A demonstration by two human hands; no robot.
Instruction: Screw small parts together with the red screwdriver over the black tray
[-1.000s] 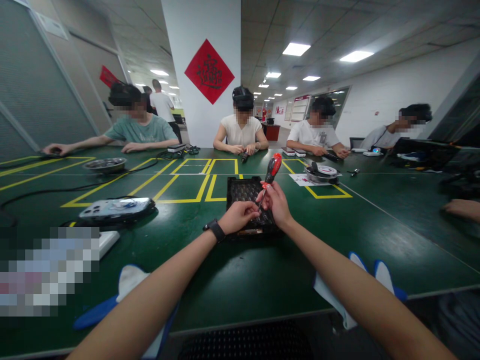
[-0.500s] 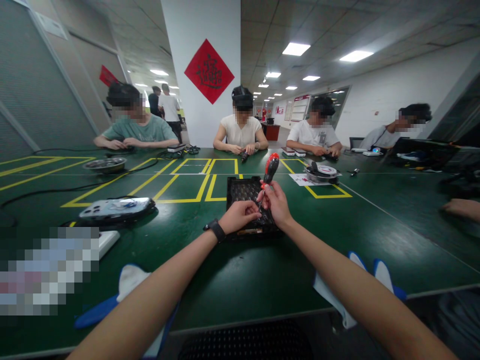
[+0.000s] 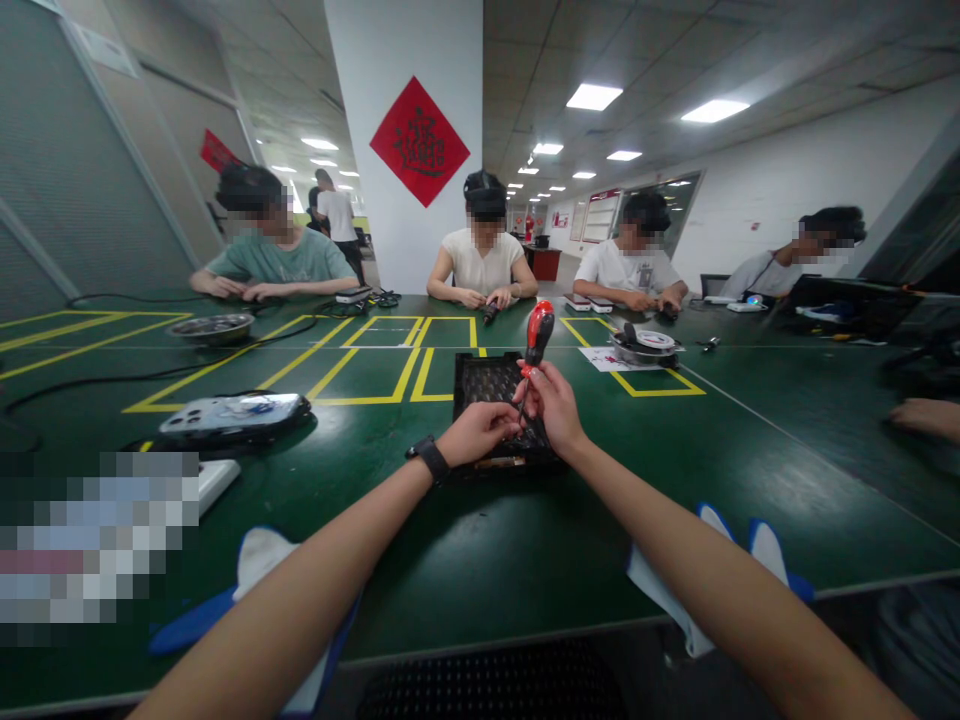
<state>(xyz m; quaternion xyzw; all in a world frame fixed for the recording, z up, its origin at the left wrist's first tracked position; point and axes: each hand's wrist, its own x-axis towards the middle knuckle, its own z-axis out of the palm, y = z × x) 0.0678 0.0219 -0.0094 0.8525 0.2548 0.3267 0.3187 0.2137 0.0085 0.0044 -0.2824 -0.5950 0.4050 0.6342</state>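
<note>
A screwdriver [image 3: 538,334] with a red and black handle stands nearly upright, tip down. My right hand [image 3: 557,408] grips it just below the handle, around the collar and shaft. My left hand [image 3: 475,433], with a dark band on its wrist, has thumb and fingers pinched together beside the lower shaft. Whatever sits in that pinch is too small to make out. Both hands are over a black open tray [image 3: 487,378] with a patterned bottom, lying on the green table [image 3: 480,560]; they cover much of its near part.
White and blue gloves [image 3: 262,555] lie under my left forearm, another glove [image 3: 675,590] by my right. A phone [image 3: 236,415] sits at left, with a metal bowl [image 3: 211,327] behind. A round dish [image 3: 645,348] stands at right. Several people sit across the table.
The screwdriver's handle has shifted slightly downward and toward the left and turned in the right hand. My left hand stays almost where it was, pinched near the shaft.
</note>
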